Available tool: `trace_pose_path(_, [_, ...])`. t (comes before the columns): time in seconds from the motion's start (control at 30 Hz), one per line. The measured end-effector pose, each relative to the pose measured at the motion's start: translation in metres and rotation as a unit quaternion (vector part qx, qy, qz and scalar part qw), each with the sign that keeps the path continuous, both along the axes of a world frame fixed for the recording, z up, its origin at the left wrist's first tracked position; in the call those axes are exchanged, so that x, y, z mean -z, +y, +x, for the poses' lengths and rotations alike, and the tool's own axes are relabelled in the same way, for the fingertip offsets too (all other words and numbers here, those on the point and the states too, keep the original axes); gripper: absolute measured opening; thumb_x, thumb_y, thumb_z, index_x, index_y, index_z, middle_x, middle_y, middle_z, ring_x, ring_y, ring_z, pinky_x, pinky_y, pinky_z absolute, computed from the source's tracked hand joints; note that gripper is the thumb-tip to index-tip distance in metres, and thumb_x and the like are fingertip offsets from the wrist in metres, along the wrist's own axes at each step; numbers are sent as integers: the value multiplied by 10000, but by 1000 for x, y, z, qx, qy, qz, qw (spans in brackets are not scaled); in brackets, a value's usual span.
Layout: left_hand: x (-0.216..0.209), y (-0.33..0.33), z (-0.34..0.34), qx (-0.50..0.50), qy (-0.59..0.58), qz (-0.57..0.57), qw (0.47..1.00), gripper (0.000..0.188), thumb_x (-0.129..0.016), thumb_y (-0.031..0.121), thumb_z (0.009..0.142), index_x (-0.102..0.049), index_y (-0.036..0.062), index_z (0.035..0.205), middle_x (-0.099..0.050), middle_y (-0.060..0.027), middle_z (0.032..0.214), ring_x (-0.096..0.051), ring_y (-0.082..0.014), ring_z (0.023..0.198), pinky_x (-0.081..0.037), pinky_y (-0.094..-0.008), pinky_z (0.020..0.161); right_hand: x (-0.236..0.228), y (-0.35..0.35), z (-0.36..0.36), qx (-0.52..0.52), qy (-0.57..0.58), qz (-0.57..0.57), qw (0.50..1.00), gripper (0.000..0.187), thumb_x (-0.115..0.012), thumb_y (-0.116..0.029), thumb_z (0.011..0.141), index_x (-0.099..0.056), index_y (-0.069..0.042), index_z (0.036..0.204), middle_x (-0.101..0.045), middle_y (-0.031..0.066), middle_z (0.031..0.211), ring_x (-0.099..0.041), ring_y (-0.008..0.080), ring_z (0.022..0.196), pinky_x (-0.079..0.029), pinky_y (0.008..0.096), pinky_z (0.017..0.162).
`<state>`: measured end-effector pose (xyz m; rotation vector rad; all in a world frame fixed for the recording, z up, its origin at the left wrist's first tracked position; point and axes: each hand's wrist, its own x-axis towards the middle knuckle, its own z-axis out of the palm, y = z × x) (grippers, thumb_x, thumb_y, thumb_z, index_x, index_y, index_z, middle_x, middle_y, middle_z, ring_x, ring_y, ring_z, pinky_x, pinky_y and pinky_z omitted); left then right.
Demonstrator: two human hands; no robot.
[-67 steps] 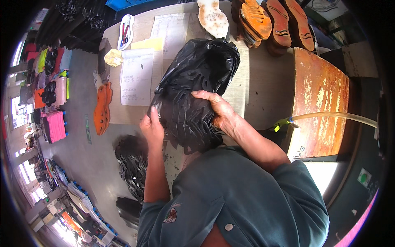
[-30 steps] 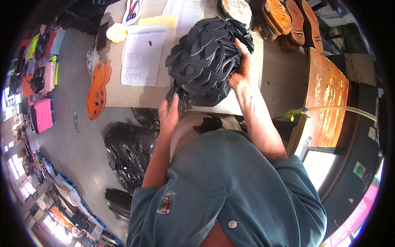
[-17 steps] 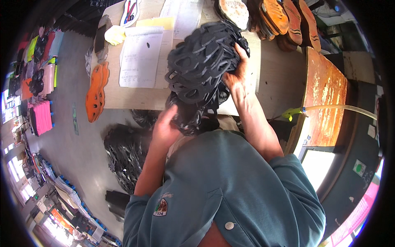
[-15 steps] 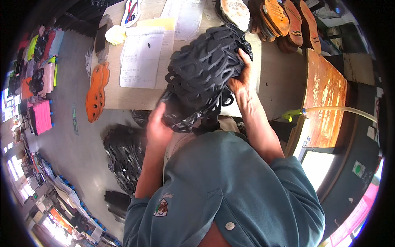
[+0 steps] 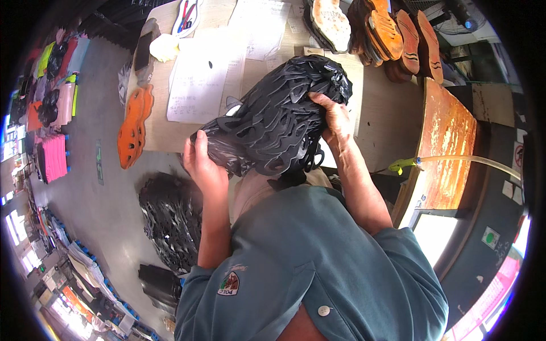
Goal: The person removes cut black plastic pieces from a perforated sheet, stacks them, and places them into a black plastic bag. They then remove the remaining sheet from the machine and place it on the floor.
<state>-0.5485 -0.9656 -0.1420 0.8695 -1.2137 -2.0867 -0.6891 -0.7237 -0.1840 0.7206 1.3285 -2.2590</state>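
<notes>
A bulging black plastic bag is wrapped around a bundle of black cut-out pieces, held over my lap at the table's front edge. The pieces look flat and looped, and their outlines press through the thin film. My left hand has its fingers curled round the bag's lower left end. On the right side, my right hand grips the bundle, thumb on top and other fingers partly hidden beneath. A few black loops stick out at the lower right, beside my right wrist.
On the table lie written paper sheets, an orange sole-shaped template and a crumpled pale-yellow lump. Sole-shaped templates stand at the far right. Another filled black bag sits on the floor at left.
The black film now stretches over the top of the bundle, where loose loops showed before. My left hand has moved up and left with the bag's end; the bundle has turned flatter.
</notes>
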Motion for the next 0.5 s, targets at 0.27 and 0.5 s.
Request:
trace_pose_path(0.27, [-10, -18, -8, 91, 52, 223, 969, 268, -710, 211, 987, -704, 36, 1190, -758, -92, 1164, -710, -274, 1098, -522, -480, 1058, -15, -7, 6, 12, 49, -45, 998, 319, -783, -16, 845, -725, 5, 1158, -775, 129, 1039, -759, 267, 899, -636, 406, 866])
trace_pose_path(0.5, [-61, 30, 25, 292, 28, -102, 951, 218, -767, -51, 885, -596, 84, 901, -545, 84, 849, -511, -26, 746, -421, -214, 660, 6, -6, 0, 20, 27, 167, 985, 470, -852, -140, 818, -663, 143, 1142, -767, 195, 998, -760, 302, 825, -635, 398, 786])
